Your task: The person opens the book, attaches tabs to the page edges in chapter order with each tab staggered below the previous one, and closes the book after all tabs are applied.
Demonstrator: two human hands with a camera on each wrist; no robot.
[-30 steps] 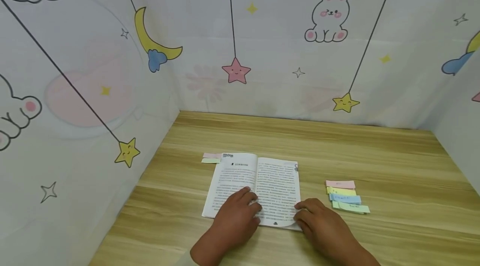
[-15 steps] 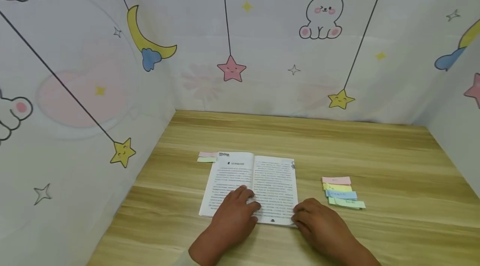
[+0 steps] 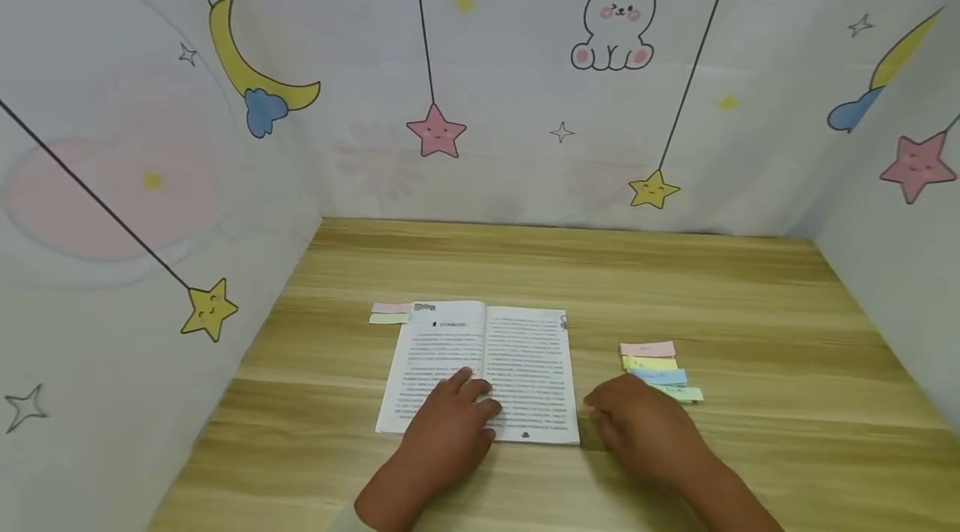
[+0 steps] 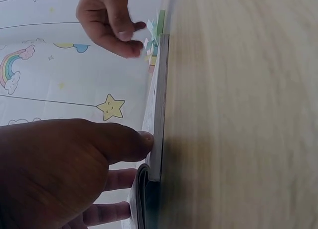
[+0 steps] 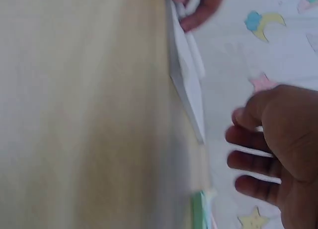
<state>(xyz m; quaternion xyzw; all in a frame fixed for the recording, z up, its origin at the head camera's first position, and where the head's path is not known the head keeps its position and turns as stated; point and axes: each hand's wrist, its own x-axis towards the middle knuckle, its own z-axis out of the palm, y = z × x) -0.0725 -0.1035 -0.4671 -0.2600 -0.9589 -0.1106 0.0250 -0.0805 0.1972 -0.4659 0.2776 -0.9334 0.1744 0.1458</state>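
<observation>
An open book (image 3: pixel 525 365) with printed pages lies on the wooden table. My left hand (image 3: pixel 450 432) rests on its lower middle, fingers spread over the pages near the spine; in the left wrist view the thumb (image 4: pixel 129 142) presses the book's lower edge. My right hand (image 3: pixel 648 432) hovers just right of the book's lower right corner, holding nothing. The right wrist view shows its fingers (image 5: pixel 253 162) loosely bent, apart from the book (image 5: pixel 186 75). Pink, yellow, blue and green paper strips (image 3: pixel 648 350) lie beyond the right hand, which partly covers them.
Pink and green tabs (image 3: pixel 388 318) stick out from the book's upper left edge. A white cloth (image 3: pixel 525 173) printed with stars, moons and a rabbit stands behind the wooden table (image 3: pixel 720 290) and along both its sides.
My right hand has come off the book's right page edge and moved slightly toward the strips. The right page now lies flatter. My left hand stays on the book while the head view has shifted.
</observation>
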